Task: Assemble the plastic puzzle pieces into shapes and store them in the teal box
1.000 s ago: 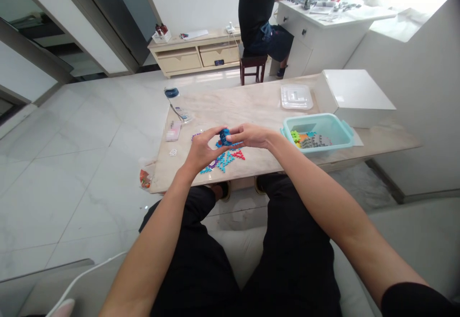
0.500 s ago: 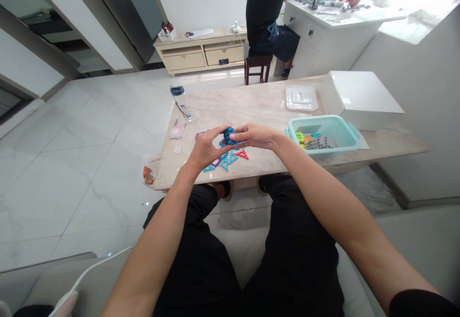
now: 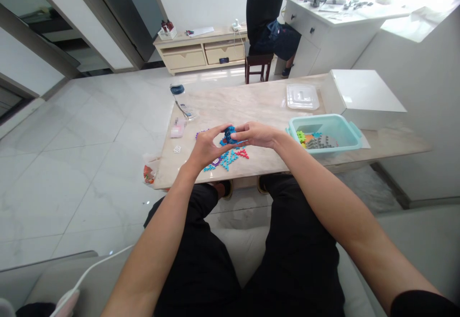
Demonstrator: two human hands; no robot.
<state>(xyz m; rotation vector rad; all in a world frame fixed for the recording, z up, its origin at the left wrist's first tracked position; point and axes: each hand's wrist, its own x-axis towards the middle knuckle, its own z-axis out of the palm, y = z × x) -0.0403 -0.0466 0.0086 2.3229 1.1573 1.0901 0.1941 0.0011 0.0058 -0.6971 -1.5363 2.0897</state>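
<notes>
Above the table, a small dark blue block of joined plastic building pieces [image 3: 229,135] is held between my two hands. My left hand [image 3: 205,148] grips it from the left, with index finger and thumb curved round it. From the right, my right hand [image 3: 257,135] pinches it with thumb and fingers. Below them lie light blue building pieces [image 3: 227,162], red building pieces [image 3: 243,153] and purple building pieces [image 3: 215,162]. My hands partly hide this pile.
A light teal bin [image 3: 325,148] with green, orange and grey pieces stands right on the marble-look table [image 3: 230,104]. Behind it are a clear lid [image 3: 302,96] and a white box [image 3: 370,92]. Another person [image 3: 268,15] sits at a white counter [image 3: 345,25].
My hands and the blue block stay almost in place, with at most a slight turn. At the counter, the other person's hand has lifted from the parts there.
</notes>
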